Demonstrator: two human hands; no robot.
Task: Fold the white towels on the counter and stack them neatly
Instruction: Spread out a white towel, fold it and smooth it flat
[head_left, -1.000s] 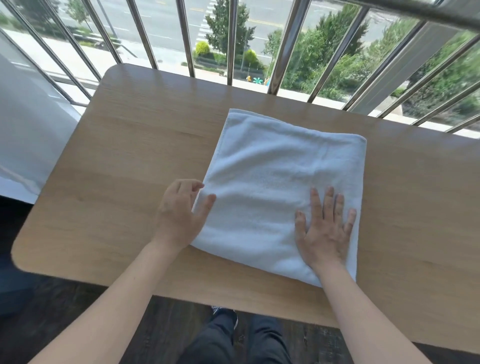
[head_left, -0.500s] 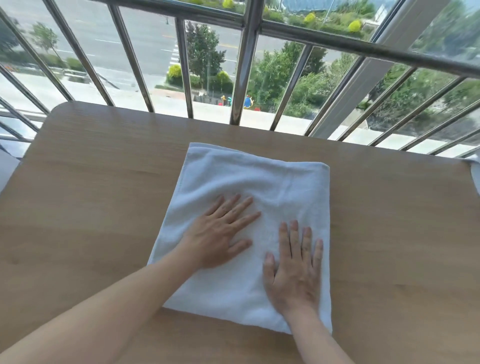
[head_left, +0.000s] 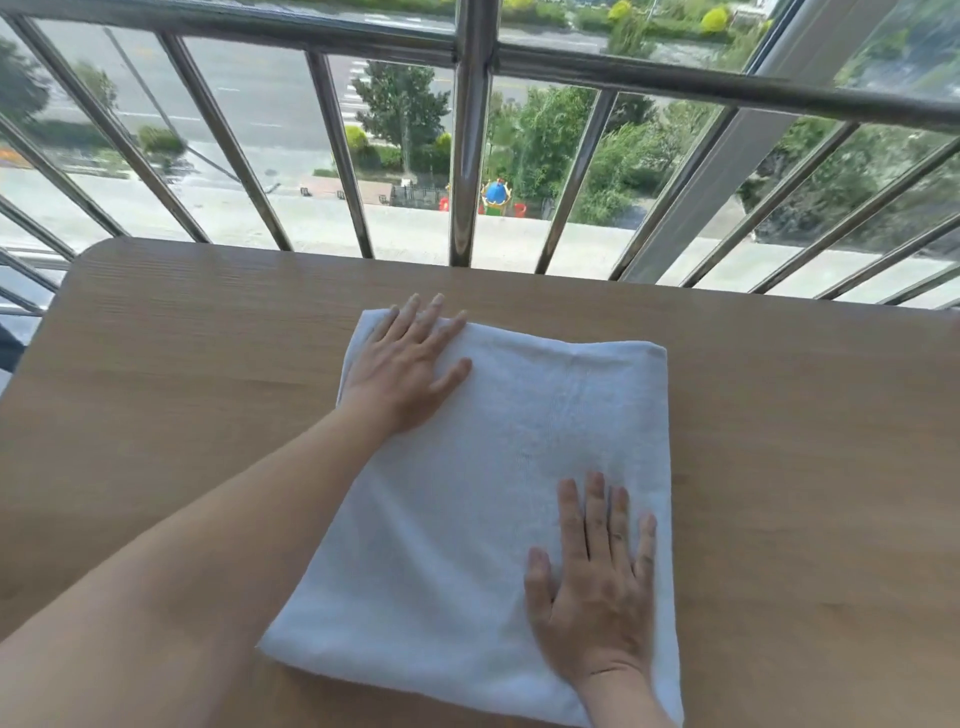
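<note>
hands were flat and spread, gripping nothing: the left hand (head_left: 402, 364) had slid from mid-cloth to the far left corner of the folded white terry towel (head_left: 498, 467) on the light wooden counter (head_left: 182, 374), right hand (head_left: 597, 587) pinning the near edge; probably smoothing before another fold.

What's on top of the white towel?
Two hands lie flat on the white towel: the left hand at its far left corner, the right hand near its front right edge. Nothing else rests on it. The cloth beneath each palm is covered.
</note>
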